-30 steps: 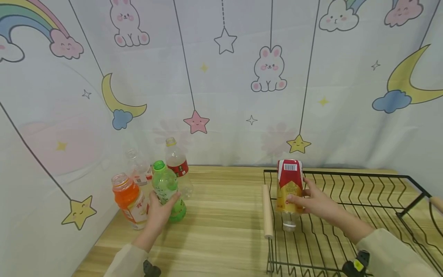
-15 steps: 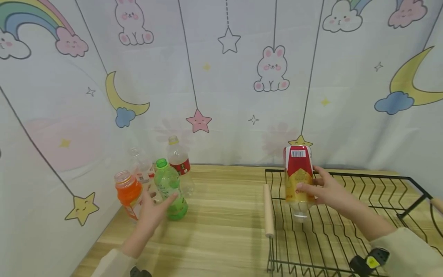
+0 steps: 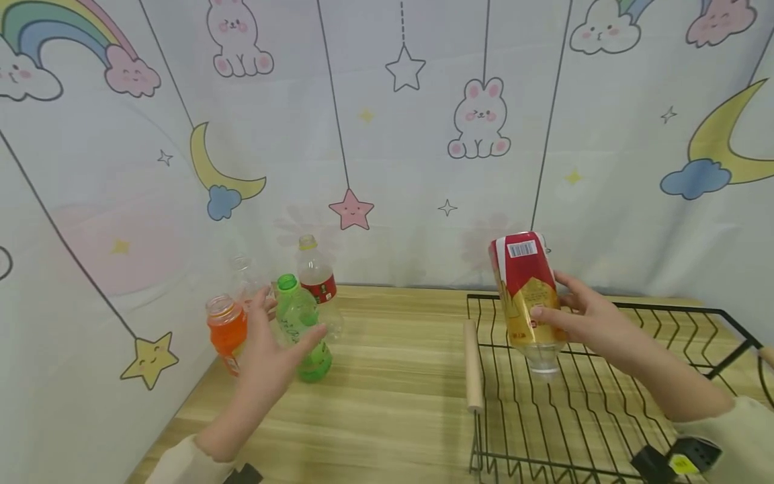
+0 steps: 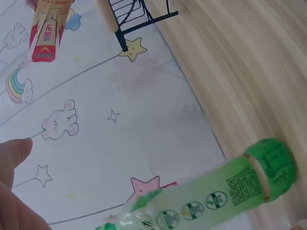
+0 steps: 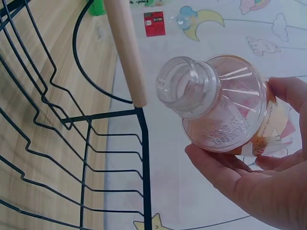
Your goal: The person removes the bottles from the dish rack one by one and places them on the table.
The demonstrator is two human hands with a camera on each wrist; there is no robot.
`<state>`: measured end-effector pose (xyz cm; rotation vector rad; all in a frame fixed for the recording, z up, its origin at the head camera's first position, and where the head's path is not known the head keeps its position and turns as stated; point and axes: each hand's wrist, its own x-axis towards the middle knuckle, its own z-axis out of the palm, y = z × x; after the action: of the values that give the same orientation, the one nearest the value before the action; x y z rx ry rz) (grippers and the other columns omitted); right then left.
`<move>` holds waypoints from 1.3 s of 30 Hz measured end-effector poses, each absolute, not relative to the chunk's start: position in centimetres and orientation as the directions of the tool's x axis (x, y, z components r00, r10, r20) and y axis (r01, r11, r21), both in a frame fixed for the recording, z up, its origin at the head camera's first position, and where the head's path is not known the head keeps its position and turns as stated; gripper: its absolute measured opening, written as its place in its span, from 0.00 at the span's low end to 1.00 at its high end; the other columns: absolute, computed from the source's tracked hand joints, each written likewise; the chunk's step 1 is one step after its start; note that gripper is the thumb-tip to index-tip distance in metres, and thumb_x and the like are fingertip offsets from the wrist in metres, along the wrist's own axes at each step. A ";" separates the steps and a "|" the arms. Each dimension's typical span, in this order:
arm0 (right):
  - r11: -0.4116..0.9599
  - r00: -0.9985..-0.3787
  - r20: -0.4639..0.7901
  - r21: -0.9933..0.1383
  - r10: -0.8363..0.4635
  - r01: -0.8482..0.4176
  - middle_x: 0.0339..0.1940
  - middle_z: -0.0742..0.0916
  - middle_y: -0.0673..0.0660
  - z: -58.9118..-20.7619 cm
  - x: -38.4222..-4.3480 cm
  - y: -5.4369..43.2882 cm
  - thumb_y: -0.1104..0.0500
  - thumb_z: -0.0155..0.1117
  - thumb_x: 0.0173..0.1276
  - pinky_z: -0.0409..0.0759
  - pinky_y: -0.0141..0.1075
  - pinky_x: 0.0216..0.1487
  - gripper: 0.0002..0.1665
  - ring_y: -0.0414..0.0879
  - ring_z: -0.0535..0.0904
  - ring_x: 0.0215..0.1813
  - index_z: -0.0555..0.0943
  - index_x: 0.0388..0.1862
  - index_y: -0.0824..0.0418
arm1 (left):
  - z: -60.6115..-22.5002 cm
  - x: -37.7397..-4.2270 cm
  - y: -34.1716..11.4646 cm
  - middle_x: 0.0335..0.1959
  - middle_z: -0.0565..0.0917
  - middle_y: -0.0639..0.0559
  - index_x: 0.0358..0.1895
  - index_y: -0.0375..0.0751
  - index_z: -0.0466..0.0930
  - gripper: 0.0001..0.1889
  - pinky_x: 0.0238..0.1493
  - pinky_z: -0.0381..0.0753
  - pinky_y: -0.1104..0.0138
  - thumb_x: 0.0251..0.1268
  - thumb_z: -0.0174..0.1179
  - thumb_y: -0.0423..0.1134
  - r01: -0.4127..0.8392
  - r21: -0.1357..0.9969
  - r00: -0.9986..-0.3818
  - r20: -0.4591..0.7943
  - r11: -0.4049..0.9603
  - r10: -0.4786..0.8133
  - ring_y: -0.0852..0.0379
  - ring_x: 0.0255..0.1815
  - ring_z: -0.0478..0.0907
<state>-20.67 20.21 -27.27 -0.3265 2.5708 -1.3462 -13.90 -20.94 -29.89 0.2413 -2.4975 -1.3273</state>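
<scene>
My right hand [image 3: 595, 329] grips a clear plastic bottle with a red and gold label [image 3: 529, 289]. It is held upside down over the rack's left part, slightly tilted, its open mouth [image 5: 180, 86] without a cap. My left hand [image 3: 269, 356] is spread, thumb apart from the fingers, in front of a green bottle [image 3: 299, 319] standing upright and uncapped on the table. In the left wrist view the green bottle [image 4: 216, 191] lies across the lower right, apart from the thumb [image 4: 17, 151].
A black wire dish rack [image 3: 556, 403] with a wooden handle [image 3: 474, 366] stands on the right of the wooden table [image 3: 387, 403]. Behind the left hand are an orange bottle [image 3: 226, 329], a clear bottle [image 3: 242, 279] and a red-labelled bottle [image 3: 317, 286]. A cartoon-print curtain [image 3: 399, 154] closes off the back.
My right hand has raised the upside-down bottle off the rack, moved it to the right and tilted it. My left hand has come away from the green bottle, its fingers spreading.
</scene>
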 end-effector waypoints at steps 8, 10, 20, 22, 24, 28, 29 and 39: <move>0.561 -0.937 -0.073 -0.815 -0.342 -0.141 0.69 0.69 0.72 -26.6 -19.3 19.6 0.40 0.58 0.69 0.81 0.50 0.50 0.52 0.61 0.75 0.59 0.43 0.79 0.58 | -28.9 -13.0 -17.6 0.75 0.55 0.47 0.77 0.52 0.44 0.54 0.67 0.58 0.38 0.52 0.69 0.59 0.086 0.746 -0.951 0.258 0.661 -0.168 0.42 0.74 0.54; 0.542 -0.927 -0.073 -0.827 -0.367 -0.149 0.67 0.71 0.70 -26.4 -18.9 19.4 0.42 0.59 0.70 0.81 0.49 0.49 0.50 0.57 0.77 0.57 0.46 0.78 0.59 | -29.1 -13.0 -17.0 0.74 0.57 0.48 0.76 0.49 0.48 0.53 0.67 0.59 0.39 0.50 0.71 0.57 0.132 0.709 -0.945 0.301 0.693 -0.129 0.43 0.73 0.56; 0.478 -0.884 -0.092 -0.864 -0.458 -0.158 0.65 0.75 0.68 -26.1 -17.5 18.4 0.48 0.61 0.70 0.81 0.46 0.50 0.45 0.51 0.80 0.51 0.52 0.77 0.60 | -29.6 -12.5 -14.0 0.70 0.64 0.48 0.71 0.42 0.60 0.50 0.68 0.54 0.40 0.43 0.77 0.51 0.448 0.426 -0.807 0.572 0.786 0.150 0.45 0.71 0.58; 0.469 -0.874 -0.097 -0.869 -0.476 -0.158 0.63 0.76 0.67 -26.2 -17.3 18.3 0.49 0.61 0.69 0.81 0.45 0.48 0.43 0.50 0.80 0.50 0.54 0.76 0.60 | -29.5 -12.3 -13.5 0.70 0.65 0.48 0.70 0.42 0.62 0.49 0.67 0.55 0.41 0.42 0.77 0.51 0.501 0.363 -0.764 0.612 0.786 0.205 0.46 0.70 0.59; 0.468 -0.868 -0.097 -0.868 -0.487 -0.166 0.62 0.77 0.66 -26.3 -17.1 18.1 0.49 0.61 0.69 0.81 0.43 0.47 0.43 0.50 0.80 0.49 0.55 0.76 0.60 | -29.3 -12.1 -13.0 0.69 0.66 0.47 0.69 0.43 0.63 0.49 0.67 0.56 0.41 0.41 0.78 0.51 0.541 0.314 -0.729 0.638 0.780 0.248 0.47 0.70 0.60; 0.474 -0.859 -0.090 -0.860 -0.505 -0.189 0.59 0.79 0.64 -26.4 -16.7 17.7 0.50 0.62 0.68 0.80 0.41 0.44 0.41 0.50 0.80 0.48 0.58 0.75 0.60 | -29.2 -11.8 -12.1 0.68 0.67 0.47 0.68 0.44 0.65 0.48 0.66 0.55 0.40 0.39 0.78 0.53 0.586 0.262 -0.693 0.653 0.767 0.306 0.47 0.71 0.60; 0.474 -0.855 -0.088 -0.859 -0.511 -0.195 0.59 0.79 0.64 -26.5 -16.6 17.5 0.50 0.62 0.68 0.80 0.41 0.44 0.41 0.50 0.80 0.48 0.59 0.75 0.61 | -29.1 -11.7 -11.9 0.68 0.67 0.47 0.68 0.45 0.65 0.48 0.66 0.55 0.39 0.39 0.78 0.53 0.589 0.254 -0.691 0.650 0.767 0.316 0.47 0.71 0.60; 0.420 -0.779 -0.099 -0.880 -0.619 -0.223 0.51 0.81 0.61 -27.1 -15.7 16.3 0.52 0.60 0.70 0.81 0.43 0.43 0.37 0.52 0.79 0.47 0.61 0.73 0.62 | -29.3 -11.1 -9.9 0.71 0.65 0.49 0.69 0.50 0.64 0.49 0.68 0.51 0.37 0.40 0.78 0.53 0.629 0.185 -0.680 0.602 0.755 0.419 0.46 0.74 0.56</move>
<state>-15.74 16.31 -27.14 -0.7173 2.2695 -1.3145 -11.09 -9.89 -29.31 -0.7864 -2.4110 -0.5170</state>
